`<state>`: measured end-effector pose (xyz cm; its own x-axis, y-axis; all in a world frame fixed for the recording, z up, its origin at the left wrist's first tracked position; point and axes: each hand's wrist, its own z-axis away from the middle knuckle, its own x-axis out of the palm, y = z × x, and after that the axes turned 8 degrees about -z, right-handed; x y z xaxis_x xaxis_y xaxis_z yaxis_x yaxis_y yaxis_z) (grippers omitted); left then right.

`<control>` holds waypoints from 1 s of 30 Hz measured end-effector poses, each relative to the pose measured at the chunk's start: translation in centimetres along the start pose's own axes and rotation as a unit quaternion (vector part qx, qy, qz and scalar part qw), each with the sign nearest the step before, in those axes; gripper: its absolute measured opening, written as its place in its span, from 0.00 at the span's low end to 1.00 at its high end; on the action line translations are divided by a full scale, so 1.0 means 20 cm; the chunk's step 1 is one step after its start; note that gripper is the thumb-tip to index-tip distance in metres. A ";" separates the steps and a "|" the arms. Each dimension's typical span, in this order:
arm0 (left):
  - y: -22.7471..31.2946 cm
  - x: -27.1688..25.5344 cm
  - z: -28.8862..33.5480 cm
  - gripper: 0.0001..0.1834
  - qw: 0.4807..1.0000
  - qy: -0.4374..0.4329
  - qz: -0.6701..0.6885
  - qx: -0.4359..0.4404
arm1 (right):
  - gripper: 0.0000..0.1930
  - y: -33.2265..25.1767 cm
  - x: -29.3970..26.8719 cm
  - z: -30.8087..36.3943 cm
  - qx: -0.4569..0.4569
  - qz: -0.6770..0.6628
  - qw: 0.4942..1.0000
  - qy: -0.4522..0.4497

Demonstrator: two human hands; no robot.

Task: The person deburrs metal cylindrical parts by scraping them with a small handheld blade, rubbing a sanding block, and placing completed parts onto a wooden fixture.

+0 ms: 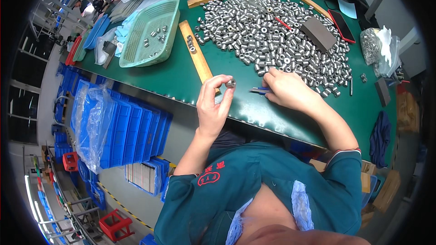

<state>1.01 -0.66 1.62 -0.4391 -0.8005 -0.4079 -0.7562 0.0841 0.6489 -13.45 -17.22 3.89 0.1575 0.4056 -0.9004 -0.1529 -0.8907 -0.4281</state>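
My left hand [211, 111] pinches a short metal sleeve [230, 83] between thumb and fingertips, raised near the table's front edge, with its bored end showing. Closed around a small blue tool [260, 90] with thin metal tips is my right hand [290, 90]; the fingers cover much of it, so its exact kind is unclear. The tips point left, toward the sleeve, and stand apart from it. Just beyond the right hand spreads a large heap of similar metal sleeves [254, 31].
A wooden strip [196, 54] with a few sleeves on it lies left of the heap. Farther left stands a green basket [131, 60] holding several sleeves. A grey block [319, 34] rests on the heap, near a red-edged phone [341, 26]. Blue crates [131, 131] are stacked below left.
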 end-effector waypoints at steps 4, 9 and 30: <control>0.00 -0.01 0.00 0.13 1.000 -0.015 -0.014 -0.010 | 0.12 0.01 -0.03 -0.01 0.032 -0.044 0.997 -0.063; 0.01 -0.02 0.01 0.14 0.999 -0.024 -0.004 -0.028 | 0.12 -0.02 -0.11 0.01 -0.022 -0.130 0.988 0.081; 0.06 0.03 0.03 0.14 0.997 -0.036 0.064 -0.015 | 0.10 -0.17 -0.07 0.03 -0.075 -0.066 0.981 0.168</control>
<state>-0.44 -0.70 1.82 -0.5661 -0.7394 -0.3644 -0.6769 0.1647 0.7174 -13.66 -14.64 6.66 0.4826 0.4519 -0.7503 0.0322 -0.8652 -0.5004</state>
